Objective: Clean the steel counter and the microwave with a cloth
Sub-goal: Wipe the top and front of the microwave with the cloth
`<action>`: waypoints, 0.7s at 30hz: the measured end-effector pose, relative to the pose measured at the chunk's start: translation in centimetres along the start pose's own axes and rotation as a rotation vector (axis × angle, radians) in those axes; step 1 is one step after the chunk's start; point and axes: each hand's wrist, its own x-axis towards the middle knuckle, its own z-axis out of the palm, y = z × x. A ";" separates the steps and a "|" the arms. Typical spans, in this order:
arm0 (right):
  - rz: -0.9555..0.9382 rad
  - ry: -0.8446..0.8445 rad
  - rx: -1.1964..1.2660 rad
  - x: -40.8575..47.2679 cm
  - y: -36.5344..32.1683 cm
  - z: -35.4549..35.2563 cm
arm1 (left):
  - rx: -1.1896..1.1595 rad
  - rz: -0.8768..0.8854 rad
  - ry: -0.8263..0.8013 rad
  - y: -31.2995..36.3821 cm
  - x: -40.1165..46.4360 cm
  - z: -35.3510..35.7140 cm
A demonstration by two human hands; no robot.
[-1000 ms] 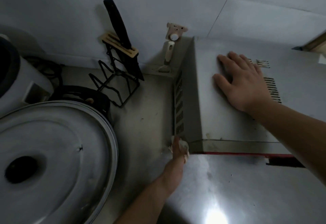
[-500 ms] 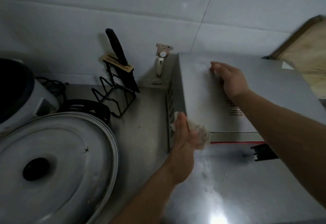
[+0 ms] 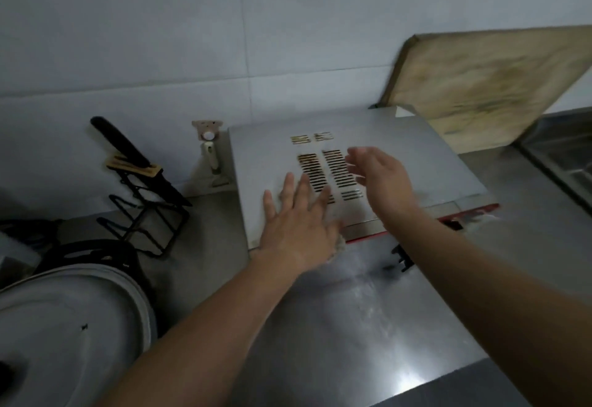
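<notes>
**Cloth pressed flat on the microwave top, steel counter below**

A grey metal microwave (image 3: pixel 266 163) with rows of vent slots in its top panel is seen standing on a brushed stainless-steel counter (image 3: pixel 358 317), its back near a wall of large pale tiles (image 3: pixel 160 38). A bright glare and dull smears are shown on the steel in front of the microwave.

The left hand (image 3: pixel 299 224) is laid flat on the near part of the microwave top, fingers straight and spread, reaching onto the vent slots. A crumpled off-white cloth (image 3: pixel 338 248) is pinned under the palm, and only a small fold is seen poking out at the front edge of the microwave, just above the red trim. The right hand (image 3: pixel 382 179) is held open over the vents, fingers loose and blurred, nothing gripped; whether it touches the panel cannot be told.

A worn wooden cutting board (image 3: pixel 490 86) is leaned against the wall behind the microwave's right side. A steel sink (image 3: pixel 563 157) is set at the far right. To the left, a black wire rack (image 3: pixel 150 214) holding a black-handled knife (image 3: pixel 137 160) is stood on the counter, and a small cream wall hook (image 3: pixel 208 133) is fixed to the tiles between the rack and the microwave. A large round steel lid (image 3: pixel 73 326) is placed at the lower left.
</notes>
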 end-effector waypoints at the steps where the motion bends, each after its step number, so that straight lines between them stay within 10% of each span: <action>1: -0.036 0.003 -0.101 -0.9 0.4 -0.6 | 0.003 -0.010 -0.004 0.1 0.4 -0.1; 9: -0.361 -0.246 -0.655 -5.1 3.3 0.5 | -0.005 -0.096 0.248 -1.9 3.3 -3.9; 21: -0.503 -0.412 -1.057 -3.4 6.0 1.5 | -0.006 -0.210 0.187 -5.9 3.0 -2.3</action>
